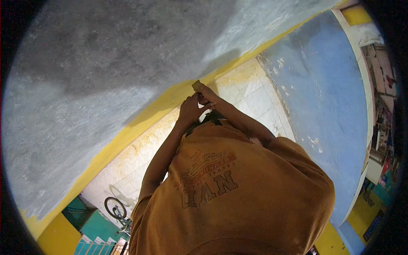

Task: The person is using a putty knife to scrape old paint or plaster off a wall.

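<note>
My right hand (208, 95) pinches a small flat olive-brown piece (197, 85), its material too small to tell. The piece shows in front of the yellow band (173, 92) along the foot of a grey-blue wall (134, 41). Close beside it, my left hand (190, 110) has its fingers bent and its thumb reaching towards the right hand. Whether the left fingers hold anything is hidden. Both hands are together in front of my body, above a pale tiled floor (258, 102). My orange-brown printed shirt (236, 197) fills the lower middle.
On the right runs a blue wall (325, 70) with peeling patches. Yellow dust or stains (137, 148) mark the floor along the grey-blue wall. A bicycle (116, 208) stands at lower left, near a railing (95, 247). Household clutter (381, 127) lines the far right.
</note>
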